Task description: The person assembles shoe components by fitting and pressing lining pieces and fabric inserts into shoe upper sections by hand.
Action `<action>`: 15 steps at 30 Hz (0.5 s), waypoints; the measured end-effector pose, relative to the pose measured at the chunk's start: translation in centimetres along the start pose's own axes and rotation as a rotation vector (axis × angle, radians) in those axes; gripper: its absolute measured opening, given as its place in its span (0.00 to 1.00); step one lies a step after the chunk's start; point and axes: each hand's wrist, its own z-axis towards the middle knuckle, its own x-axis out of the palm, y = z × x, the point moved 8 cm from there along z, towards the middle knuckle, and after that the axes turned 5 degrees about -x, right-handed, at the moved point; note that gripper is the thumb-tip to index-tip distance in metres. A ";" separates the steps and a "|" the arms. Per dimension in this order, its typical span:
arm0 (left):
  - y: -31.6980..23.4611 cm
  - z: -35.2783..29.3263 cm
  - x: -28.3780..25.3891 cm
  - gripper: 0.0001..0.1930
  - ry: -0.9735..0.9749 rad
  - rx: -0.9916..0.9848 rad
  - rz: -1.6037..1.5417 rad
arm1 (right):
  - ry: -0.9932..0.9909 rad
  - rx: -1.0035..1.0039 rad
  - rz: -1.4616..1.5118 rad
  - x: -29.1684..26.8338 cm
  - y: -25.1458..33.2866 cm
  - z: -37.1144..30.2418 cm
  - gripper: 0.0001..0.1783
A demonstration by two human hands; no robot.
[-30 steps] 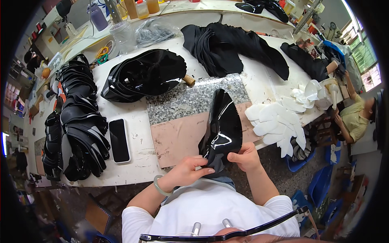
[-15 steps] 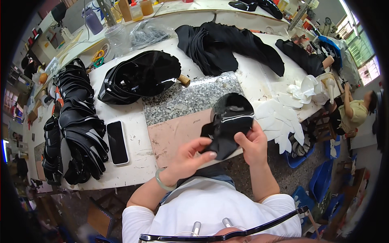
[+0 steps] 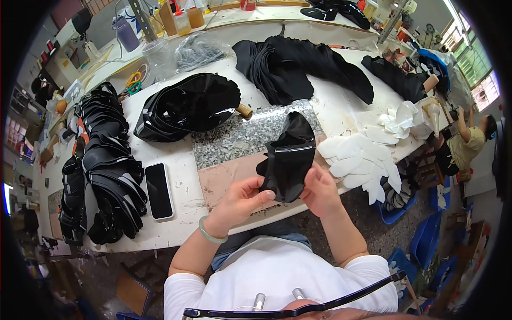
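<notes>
A glossy black shoe-upper piece (image 3: 290, 160), curved like a shell, is held up over the front edge of the table. My left hand (image 3: 242, 200) pinches its lower left edge between thumb and fingers. At its lower right side, my right hand (image 3: 321, 189) grips the edge with the fingertips. Behind it lie a stone slab (image 3: 229, 141) and a pinkish board (image 3: 218, 181). To the left of the slab rests a pile of shiny black pieces (image 3: 186, 106). White oval pieces (image 3: 362, 157) are spread out to the right of my right hand.
Long rows of stacked black pieces (image 3: 109, 165) line the table's left side, beside a phone (image 3: 159, 191). Matte black pieces (image 3: 304, 69) lie at the back. Scissors (image 3: 133, 85) and a plastic bag (image 3: 200, 50) sit back left. Blue bins (image 3: 425, 238) and a person (image 3: 463, 141) are at right.
The black piece has turned in my hands and moved a little left, standing more upright. My right hand has shifted left and down, its thumb no longer lying across the front.
</notes>
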 end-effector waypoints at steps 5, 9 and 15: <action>0.9 -0.9 -1.6 0.07 0.015 0.006 -0.007 | 0.048 0.172 0.182 0.7 -2.2 0.7 0.21; 1.5 -1.3 -2.1 0.08 0.003 -0.003 -0.066 | 0.160 0.111 -0.092 1.5 -2.3 1.0 0.20; 0.7 -0.9 -2.7 0.08 -0.140 0.142 -0.134 | 0.061 0.062 0.228 2.2 -1.7 1.5 0.42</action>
